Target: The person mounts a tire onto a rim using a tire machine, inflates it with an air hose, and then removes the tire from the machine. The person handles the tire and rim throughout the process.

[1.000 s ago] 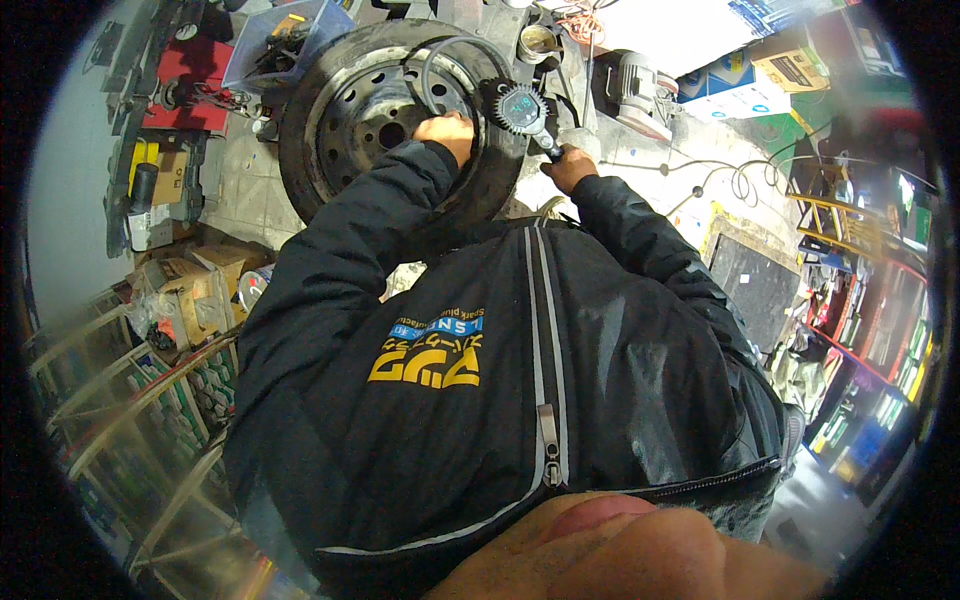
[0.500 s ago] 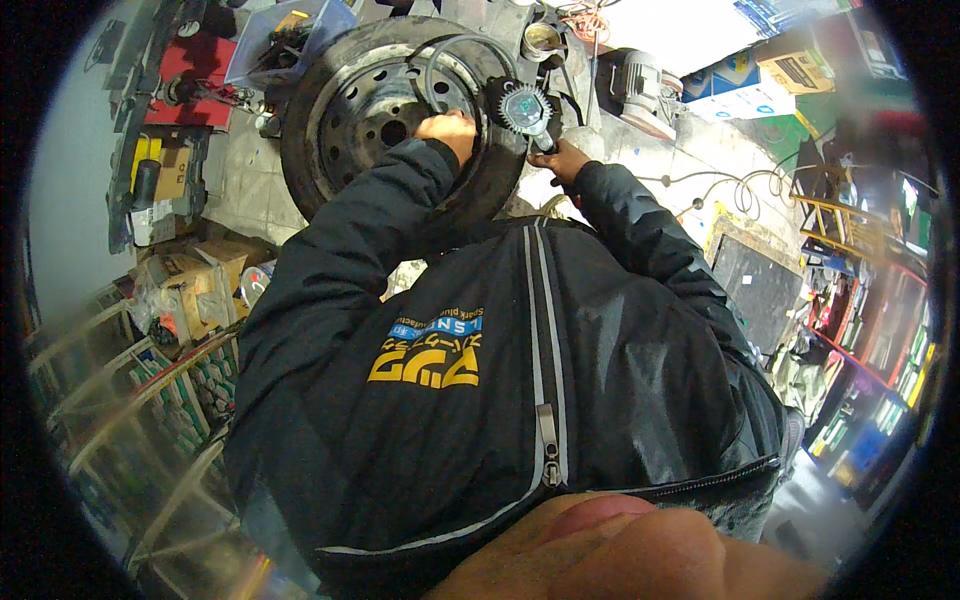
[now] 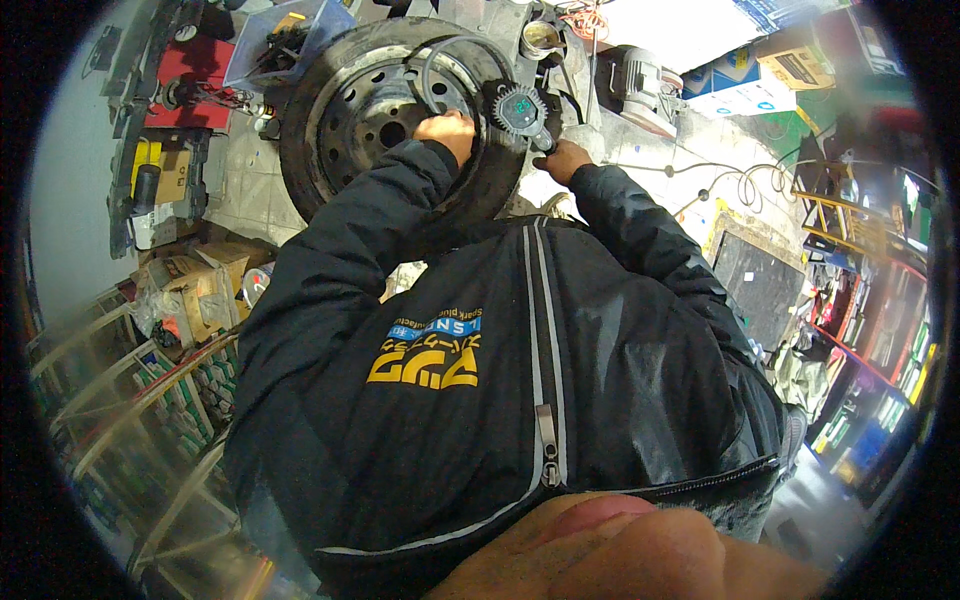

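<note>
A black tire point(image 3: 305, 175) on a steel rim point(image 3: 355, 115) lies at the top centre. My left hand point(image 3: 447, 135) is closed over the rim's right part at the end of a dark looped hose point(image 3: 430, 75); what exactly its fingers grip is hidden. My right hand point(image 3: 562, 162) is closed on the handle of a tire inflator gauge point(image 3: 522, 110) with a lit display, held over the tire's right side. The hose runs between the gauge and my left hand.
Upper left hold a clear bin point(image 3: 280, 50) and red equipment point(image 3: 185, 85). A grey motor point(image 3: 635, 90), boxes point(image 3: 795, 65), cables point(image 3: 750, 180) and a dark board point(image 3: 750, 280) lie on the right. Cardboard boxes point(image 3: 205, 280) and racks of small packages point(image 3: 150, 400) are lower left.
My right hand has moved slightly up and left, and the gauge has shifted a little with it. Its display shows different figures. My left hand stays in place.
</note>
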